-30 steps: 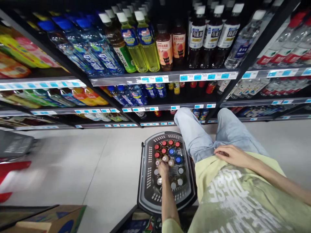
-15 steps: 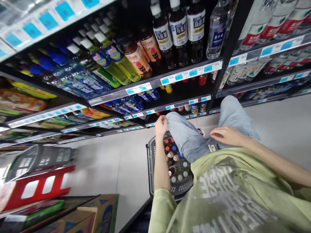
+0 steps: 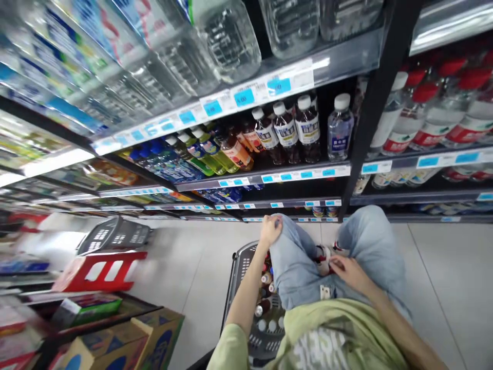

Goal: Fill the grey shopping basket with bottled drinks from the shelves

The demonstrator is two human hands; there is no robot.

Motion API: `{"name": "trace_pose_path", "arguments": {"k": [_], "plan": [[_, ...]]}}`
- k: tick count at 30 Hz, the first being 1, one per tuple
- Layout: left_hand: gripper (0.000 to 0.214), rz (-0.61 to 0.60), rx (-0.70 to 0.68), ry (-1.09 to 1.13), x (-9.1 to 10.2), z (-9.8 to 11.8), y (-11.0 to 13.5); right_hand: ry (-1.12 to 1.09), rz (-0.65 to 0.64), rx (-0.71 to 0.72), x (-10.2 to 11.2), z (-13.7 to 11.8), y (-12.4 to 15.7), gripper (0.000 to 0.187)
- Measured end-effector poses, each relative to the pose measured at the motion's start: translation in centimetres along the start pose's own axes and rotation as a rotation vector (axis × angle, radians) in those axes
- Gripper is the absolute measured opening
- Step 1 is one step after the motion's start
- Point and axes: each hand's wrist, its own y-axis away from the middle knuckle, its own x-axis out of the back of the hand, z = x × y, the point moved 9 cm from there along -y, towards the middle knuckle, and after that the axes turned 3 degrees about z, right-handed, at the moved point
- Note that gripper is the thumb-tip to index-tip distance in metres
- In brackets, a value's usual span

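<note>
Now the person's left hand is up out of the shopping basket: a second ago its fingers were down among the caps of the drink bottles, and half a second ago it had already risen to the knee of the pale jeans, where it rests at this moment. Its fingers are curled loosely over the denim and seem to grip nothing, so no bottle came out with it; the bottles stand packed in the basket, just below that hand and partly hidden behind the forearm and thigh. The right hand has hardly moved in that time, lying flat with fingers together on the lap between the knees, holding nothing that I can see. The view has swung upward as well, so the shelves fill more of it: dark tea bottles and a clear water bottle stand well above and ahead of the left hand. Far off to the left of that hand, a second grey basket sits on a red stool, both blurred.
</note>
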Motion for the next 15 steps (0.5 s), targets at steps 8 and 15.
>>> {"name": "trace_pose_path", "arguments": {"k": [8,15], "plan": [[0.028,0.758,-0.044,-0.015,21.6,4.5,-6.3,0.041,-0.030,0.041,-1.6,0.8,-1.4,0.026],[0.043,0.670,-0.234,-0.231,30.0,8.4,-15.0,0.047,-0.060,0.038,-1.6,0.7,-2.0,0.032]]}}
